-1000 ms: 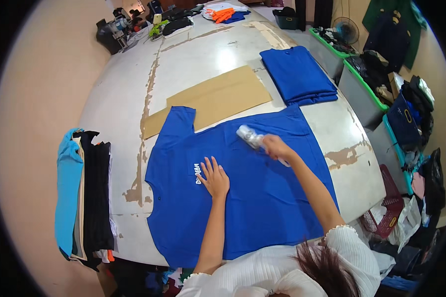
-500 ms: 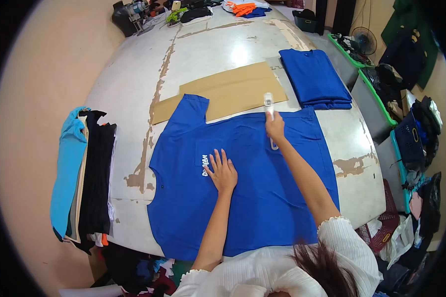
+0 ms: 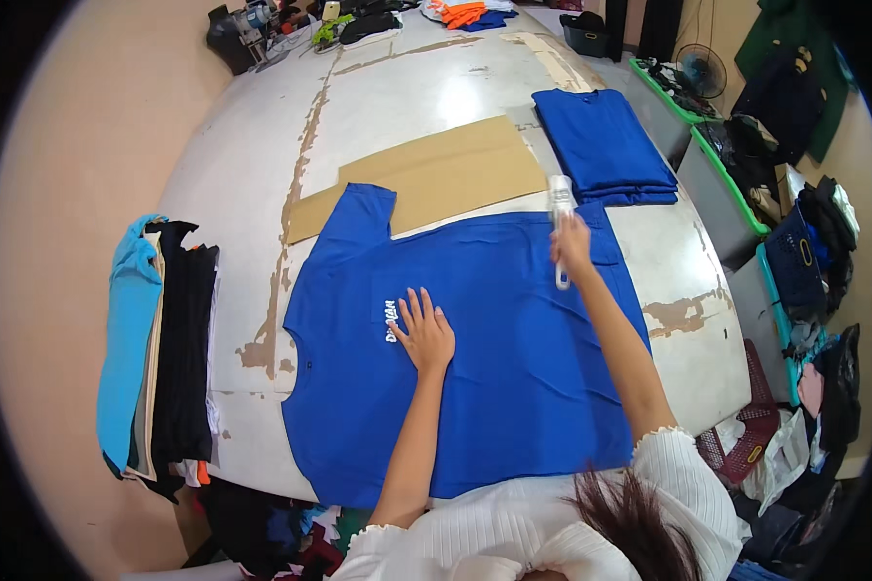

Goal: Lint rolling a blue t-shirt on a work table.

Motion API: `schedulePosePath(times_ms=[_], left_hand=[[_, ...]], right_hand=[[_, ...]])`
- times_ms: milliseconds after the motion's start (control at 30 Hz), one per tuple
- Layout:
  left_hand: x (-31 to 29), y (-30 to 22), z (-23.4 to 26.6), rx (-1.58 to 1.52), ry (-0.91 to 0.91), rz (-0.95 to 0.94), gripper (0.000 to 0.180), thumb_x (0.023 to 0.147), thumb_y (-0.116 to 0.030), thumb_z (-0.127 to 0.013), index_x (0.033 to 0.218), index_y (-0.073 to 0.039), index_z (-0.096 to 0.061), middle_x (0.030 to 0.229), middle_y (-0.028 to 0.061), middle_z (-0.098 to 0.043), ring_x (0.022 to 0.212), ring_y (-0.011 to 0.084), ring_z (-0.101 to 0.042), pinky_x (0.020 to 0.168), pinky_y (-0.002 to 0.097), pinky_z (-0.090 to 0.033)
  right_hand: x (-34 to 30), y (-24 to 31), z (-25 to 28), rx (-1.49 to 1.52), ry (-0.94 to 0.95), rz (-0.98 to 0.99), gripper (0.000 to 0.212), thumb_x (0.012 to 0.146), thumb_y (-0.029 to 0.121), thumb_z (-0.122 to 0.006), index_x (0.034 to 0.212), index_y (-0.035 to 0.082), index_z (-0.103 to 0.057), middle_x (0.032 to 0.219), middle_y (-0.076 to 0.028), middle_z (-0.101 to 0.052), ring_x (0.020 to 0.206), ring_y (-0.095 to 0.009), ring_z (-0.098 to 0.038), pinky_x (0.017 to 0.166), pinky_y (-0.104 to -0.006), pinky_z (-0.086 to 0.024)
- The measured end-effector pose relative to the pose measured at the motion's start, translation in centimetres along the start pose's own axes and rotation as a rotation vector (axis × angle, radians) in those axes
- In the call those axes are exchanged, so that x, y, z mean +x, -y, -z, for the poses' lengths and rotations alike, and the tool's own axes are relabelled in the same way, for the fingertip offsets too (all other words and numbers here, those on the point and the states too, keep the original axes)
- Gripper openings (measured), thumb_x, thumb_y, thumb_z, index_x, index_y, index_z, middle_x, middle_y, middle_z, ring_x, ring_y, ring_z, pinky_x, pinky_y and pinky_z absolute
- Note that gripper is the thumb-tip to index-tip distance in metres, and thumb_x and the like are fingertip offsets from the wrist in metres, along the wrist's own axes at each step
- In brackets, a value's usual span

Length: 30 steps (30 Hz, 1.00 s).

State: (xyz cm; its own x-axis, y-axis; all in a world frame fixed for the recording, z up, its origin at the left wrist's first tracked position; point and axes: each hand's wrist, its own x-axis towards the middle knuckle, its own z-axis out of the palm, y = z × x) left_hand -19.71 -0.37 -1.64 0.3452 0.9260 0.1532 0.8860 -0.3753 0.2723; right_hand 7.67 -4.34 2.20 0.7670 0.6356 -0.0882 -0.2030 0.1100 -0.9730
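A blue short-sleeved T-shirt (image 3: 494, 339) lies spread on the table, its neckline to the left and its hem to the right. White lettering marks the chest. My left hand (image 3: 426, 334) rests flat on the shirt beside that print, fingers spread. In my right hand (image 3: 572, 242) is a white long-handled tool, a lint brush (image 3: 560, 194) by its look, gripped round the handle near the shirt's far right corner. Its head points away from me, over the far edge of the shirt. Whether the head touches the cloth, I cannot tell.
Beyond the shirt lies a tan cardboard sheet (image 3: 455, 179), partly under its sleeve. Folded blue shirts (image 3: 606, 145) are stacked at the far right. Black and light-blue garments (image 3: 160, 349) hang over the table's left edge. Filled bins (image 3: 731, 184) line the right side of the worn white table (image 3: 233, 174).
My right hand has moved to the right with the lint brush, toward the hem. My left hand stays flat beside the print. The whole view has shifted slightly.
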Motion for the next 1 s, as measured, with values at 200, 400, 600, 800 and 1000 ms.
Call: schedulePosePath(times_ms=[200, 400, 600, 800, 1000], left_hand=[[-0.3, 1.4, 0.4, 0.030, -0.006, 0.034, 0.047, 0.092, -0.029, -0.029, 0.136, -0.014, -0.030, 0.144, 0.0059, -0.020, 0.133, 0.0266, -0.017, 0.103, 0.0556, -0.007], [0.1, -0.6, 0.0, 0.021, 0.010, -0.007, 0.047, 0.092, -0.030, -0.028, 0.136, -0.014, -0.028, 0.144, 0.0058, -0.018, 0.133, 0.0258, -0.015, 0.104, 0.0557, -0.007], [-0.2, 1.3, 0.5, 0.013, 0.043, 0.054, 0.047, 0.092, -0.031, -0.027, 0.137, -0.015, -0.028, 0.145, 0.0049, -0.017, 0.134, 0.0250, -0.013, 0.104, 0.0544, -0.004], [0.0, 0.3, 0.6, 0.020, 0.033, 0.020, 0.047, 0.092, -0.030, -0.028, 0.137, -0.014, -0.027, 0.144, 0.0065, -0.018, 0.133, 0.0262, -0.014, 0.103, 0.0564, -0.006], [0.0, 0.9, 0.1, 0.025, 0.014, 0.027, 0.047, 0.092, -0.030, -0.028, 0.136, -0.014, -0.029, 0.144, 0.0060, -0.019, 0.133, 0.0261, -0.015, 0.104, 0.0560, -0.005]], right_hand=[[-6.7, 4.7, 1.1, -0.624, 0.959, -0.651, 0.035, 0.089, 0.038, -0.045, 0.113, 0.012, -0.050, 0.061, -0.001, -0.045, 0.043, -0.007, -0.036, 0.036, -0.0211, -0.032], [0.0, 1.5, 7.5, 0.009, -0.244, -0.096, 0.025, 0.091, 0.033, -0.041, 0.092, 0.008, -0.043, 0.059, -0.002, -0.042, 0.039, -0.008, -0.038, 0.032, -0.0218, -0.032], [-8.4, 6.0, 3.3, -0.478, 0.805, -0.496, 0.035, 0.091, 0.035, -0.043, 0.114, 0.009, -0.049, 0.061, -0.001, -0.047, 0.042, -0.007, -0.039, 0.036, -0.0216, -0.033], [-3.2, 3.3, 13.8, -0.126, 0.029, -0.382, 0.031, 0.090, 0.040, -0.040, 0.095, 0.011, -0.047, 0.061, -0.001, -0.044, 0.043, -0.006, -0.037, 0.034, -0.0203, -0.030], [-8.0, 2.8, 8.7, 0.013, -0.133, -0.187, 0.025, 0.091, 0.031, -0.042, 0.094, 0.007, -0.049, 0.054, -0.002, -0.045, 0.035, -0.009, -0.040, 0.031, -0.0234, -0.033]])
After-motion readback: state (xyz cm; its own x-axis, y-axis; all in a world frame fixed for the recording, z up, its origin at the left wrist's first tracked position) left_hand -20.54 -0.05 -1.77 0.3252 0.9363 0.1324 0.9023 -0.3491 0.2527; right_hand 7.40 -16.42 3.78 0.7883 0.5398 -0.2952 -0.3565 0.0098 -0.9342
